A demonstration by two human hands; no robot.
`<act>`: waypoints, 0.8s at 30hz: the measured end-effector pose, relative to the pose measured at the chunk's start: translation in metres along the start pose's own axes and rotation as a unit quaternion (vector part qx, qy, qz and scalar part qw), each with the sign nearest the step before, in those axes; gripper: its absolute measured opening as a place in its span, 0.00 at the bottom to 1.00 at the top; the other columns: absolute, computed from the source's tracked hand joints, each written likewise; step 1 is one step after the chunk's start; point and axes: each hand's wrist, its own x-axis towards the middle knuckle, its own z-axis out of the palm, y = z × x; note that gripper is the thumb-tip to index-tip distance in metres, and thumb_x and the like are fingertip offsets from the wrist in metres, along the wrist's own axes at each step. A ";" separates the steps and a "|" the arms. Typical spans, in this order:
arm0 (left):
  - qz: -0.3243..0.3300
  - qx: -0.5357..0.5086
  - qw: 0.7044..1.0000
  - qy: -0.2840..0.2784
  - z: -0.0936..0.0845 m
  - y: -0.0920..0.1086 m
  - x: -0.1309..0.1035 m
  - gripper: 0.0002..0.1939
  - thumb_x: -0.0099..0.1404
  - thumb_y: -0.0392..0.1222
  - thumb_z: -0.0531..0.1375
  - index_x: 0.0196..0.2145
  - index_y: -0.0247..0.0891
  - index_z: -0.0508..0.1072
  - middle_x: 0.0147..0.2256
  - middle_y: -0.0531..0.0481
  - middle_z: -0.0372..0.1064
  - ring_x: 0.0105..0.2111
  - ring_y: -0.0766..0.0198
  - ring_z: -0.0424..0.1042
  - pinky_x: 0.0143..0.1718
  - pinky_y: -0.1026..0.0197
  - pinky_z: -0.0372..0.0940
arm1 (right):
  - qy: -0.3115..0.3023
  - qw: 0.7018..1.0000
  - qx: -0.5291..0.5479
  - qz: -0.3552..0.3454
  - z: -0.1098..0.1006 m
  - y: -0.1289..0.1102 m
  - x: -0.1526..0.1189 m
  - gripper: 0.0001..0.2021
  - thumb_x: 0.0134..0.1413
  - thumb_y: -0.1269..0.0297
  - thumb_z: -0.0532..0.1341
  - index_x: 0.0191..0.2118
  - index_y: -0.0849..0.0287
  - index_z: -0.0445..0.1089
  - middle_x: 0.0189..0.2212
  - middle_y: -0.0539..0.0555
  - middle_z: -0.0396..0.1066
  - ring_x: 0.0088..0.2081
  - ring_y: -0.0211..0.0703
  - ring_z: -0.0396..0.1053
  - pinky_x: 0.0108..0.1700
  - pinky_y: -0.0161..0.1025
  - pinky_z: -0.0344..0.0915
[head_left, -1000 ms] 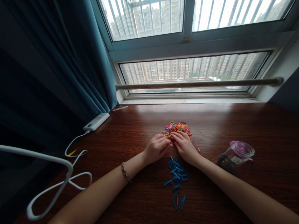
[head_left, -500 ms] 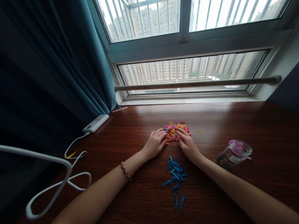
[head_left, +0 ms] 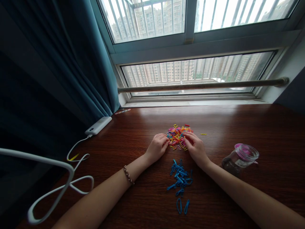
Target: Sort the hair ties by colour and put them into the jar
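Note:
A heap of small multicoloured rubber bands lies on the dark wooden table. My left hand rests at the heap's left edge, fingers bent and thumb drawn in towards them; whatever they hold is too small to make out. On the right side of the heap is my right hand, its thumb and fingertips close together among the bands, and any band between them cannot be made out. Nearer to me, between my forearms, lies a loose group of blue rubber bands, with two single blue bands below it.
A clear jar with a pink rim lies tilted beside my right forearm. A white power bank with a white cable is at the left by the curtain. One yellow band lies right of the heap.
My right hand has drawn back slightly to the right, uncovering more of the heap. The fingers of my left hand have curled in at the heap's edge. The blue bands have stayed put.

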 end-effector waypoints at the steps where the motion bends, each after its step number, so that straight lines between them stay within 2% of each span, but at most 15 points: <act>1: -0.009 0.001 1.000 0.005 0.000 -0.001 0.000 0.07 0.62 0.37 0.51 0.32 0.37 0.69 0.35 0.47 0.68 0.41 0.60 0.65 0.46 0.54 0.60 | 0.006 1.000 0.005 0.007 -0.001 -0.001 0.000 0.10 0.50 0.68 0.56 0.37 0.61 0.71 0.39 0.58 0.70 0.42 0.44 0.66 0.48 0.44 0.62; 5: -0.049 0.000 0.998 0.038 0.002 -0.005 0.000 0.05 0.61 0.35 0.52 0.33 0.36 0.68 0.35 0.47 0.67 0.39 0.60 0.65 0.43 0.56 0.62 | 0.007 0.999 0.030 0.030 -0.003 -0.007 -0.003 0.07 0.48 0.64 0.59 0.31 0.60 0.71 0.32 0.55 0.71 0.35 0.42 0.69 0.39 0.39 0.66; 8: -0.068 -0.012 0.996 0.057 0.005 -0.009 0.000 0.08 0.60 0.33 0.53 0.38 0.36 0.67 0.38 0.46 0.67 0.42 0.60 0.64 0.45 0.55 0.61 | -0.009 0.998 0.040 0.041 -0.002 -0.011 -0.006 0.07 0.47 0.62 0.59 0.29 0.60 0.70 0.30 0.54 0.72 0.32 0.41 0.69 0.36 0.38 0.66; 13: -0.096 -0.042 0.993 0.045 0.006 -0.014 0.001 0.10 0.59 0.32 0.54 0.39 0.37 0.68 0.39 0.47 0.69 0.41 0.61 0.66 0.45 0.56 0.61 | -0.064 0.992 0.099 0.037 0.001 -0.016 -0.012 0.07 0.47 0.62 0.60 0.32 0.59 0.65 0.27 0.52 0.69 0.28 0.39 0.68 0.33 0.36 0.66; 18: -0.097 -0.014 0.995 0.032 0.003 -0.013 0.001 0.07 0.57 0.34 0.57 0.34 0.39 0.72 0.35 0.49 0.69 0.39 0.60 0.66 0.43 0.56 0.61 | -0.159 0.982 0.077 -0.064 -0.003 -0.028 -0.020 0.05 0.49 0.68 0.57 0.34 0.59 0.64 0.25 0.51 0.66 0.27 0.36 0.65 0.30 0.32 0.62; 22: -0.098 0.016 0.995 0.030 0.003 -0.013 0.001 0.05 0.58 0.36 0.57 0.31 0.40 0.73 0.33 0.49 0.67 0.39 0.60 0.64 0.42 0.56 0.60 | -0.268 0.949 0.030 -0.164 -0.008 -0.035 -0.026 0.04 0.49 0.67 0.56 0.29 0.60 0.67 0.20 0.48 0.62 0.21 0.32 0.59 0.25 0.31 0.56; 24: -0.105 0.025 0.994 0.029 0.003 -0.013 0.000 0.05 0.58 0.37 0.57 0.30 0.40 0.73 0.33 0.50 0.67 0.38 0.60 0.63 0.42 0.56 0.59 | -0.291 0.939 0.013 -0.185 -0.009 -0.036 -0.028 0.06 0.50 0.66 0.56 0.30 0.61 0.68 0.18 0.47 0.61 0.19 0.31 0.57 0.23 0.31 0.54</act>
